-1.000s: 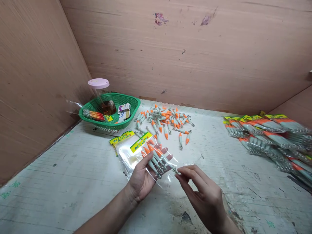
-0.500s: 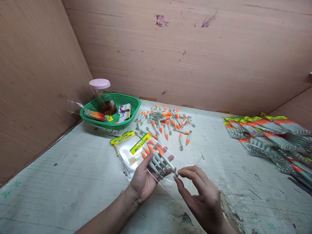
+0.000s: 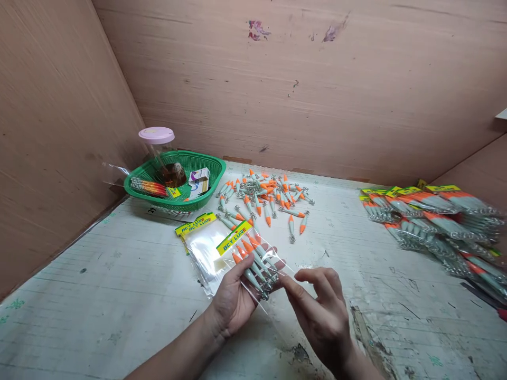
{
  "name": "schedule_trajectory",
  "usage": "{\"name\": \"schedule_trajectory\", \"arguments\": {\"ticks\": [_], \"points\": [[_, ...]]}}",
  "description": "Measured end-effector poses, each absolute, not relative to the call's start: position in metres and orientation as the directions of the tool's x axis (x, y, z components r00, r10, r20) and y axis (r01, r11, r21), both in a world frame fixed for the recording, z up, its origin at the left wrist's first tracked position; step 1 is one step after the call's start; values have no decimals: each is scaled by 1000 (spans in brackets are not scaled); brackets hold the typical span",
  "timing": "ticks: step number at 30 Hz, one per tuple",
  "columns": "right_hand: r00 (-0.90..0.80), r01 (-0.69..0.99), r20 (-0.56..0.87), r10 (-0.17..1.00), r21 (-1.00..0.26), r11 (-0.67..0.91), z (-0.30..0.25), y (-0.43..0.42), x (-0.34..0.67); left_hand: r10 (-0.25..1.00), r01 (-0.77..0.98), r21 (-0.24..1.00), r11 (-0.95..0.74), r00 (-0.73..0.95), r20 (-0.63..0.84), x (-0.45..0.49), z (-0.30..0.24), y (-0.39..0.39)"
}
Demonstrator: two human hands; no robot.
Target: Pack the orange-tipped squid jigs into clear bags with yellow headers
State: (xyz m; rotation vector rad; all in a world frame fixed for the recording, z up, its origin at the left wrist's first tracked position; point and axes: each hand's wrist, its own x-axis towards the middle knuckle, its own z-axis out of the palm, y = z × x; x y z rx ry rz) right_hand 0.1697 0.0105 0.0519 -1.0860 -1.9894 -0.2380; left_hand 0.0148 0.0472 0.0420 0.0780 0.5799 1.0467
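My left hand (image 3: 236,301) holds a clear plastic bag (image 3: 224,262) with a yellow-green "BCT LURE" header, tilted over the palm. Inside lie several squid jigs (image 3: 257,262), pale with orange tips toward the header and metal hook crowns toward the bag's lower right end. Beside that end is my right hand (image 3: 319,311), its leading fingertips apart. One fingertip is against the bag by the hooks; nothing shows gripped between the fingers. Flat bags (image 3: 200,240) with the same header lie just beyond the left hand. Loose squid jigs (image 3: 271,196) are heaped behind them.
A green basket (image 3: 216,182) at back left holds a pink-lidded cup (image 3: 157,135), a small box (image 3: 199,182) and packed red-orange lures (image 3: 148,187). Filled lure packs (image 3: 439,221) are piled at right. Wooden panels (image 3: 245,89) enclose the worktop (image 3: 119,295).
The last jig has slid further into the bag, level with the others. My right hand's fingertips have parted from its hook end. The view has shifted slightly.
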Motion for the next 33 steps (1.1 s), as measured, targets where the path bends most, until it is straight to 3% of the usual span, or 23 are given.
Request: {"name": "schedule_trajectory", "arguments": {"ticks": [3, 5, 9, 13, 16, 20, 23, 26, 30, 33], "points": [[-266, 711, 695, 668, -327, 623, 65, 21, 186, 836, -798, 334, 502, 349, -424, 13, 44, 49], [-186, 738, 649, 738, -403, 541, 68, 41, 204, 848, -803, 353, 481, 323, -420, 11, 45, 51], [-281, 805, 460, 842, -365, 468, 44, 94, 235, 852, -808, 359, 468, 306, -424, 8, 48, 54], [-319, 807, 403, 858, -360, 468, 11, 124, 232, 853, -810, 357, 465, 301, -426, 8, 46, 56], [-323, 790, 398, 858, -385, 477, 16, 115, 226, 857, -814, 363, 454, 286, -429, 8, 43, 58], [-393, 703, 359, 847, -476, 528, 70, 72, 238, 861, -819, 365, 442, 275, -427, 6, 43, 59], [-662, 453, 202, 722, -661, 599, 112, 38, 251, 865, -821, 366, 438, 274, -421, 6, 46, 58], [-758, 448, 64, 650, -672, 589, 123, 21, 248, 856, -813, 356, 460, 301, -420, 7, 47, 57], [-548, 574, 292, 784, -550, 607, 96, 17, 223, 845, -788, 368, 494, 335, -417, 10, 44, 54], [-486, 574, 477, 732, -458, 679, 77, 17, 209, 846, -778, 386, 496, 331, -419, 10, 43, 52]]}}
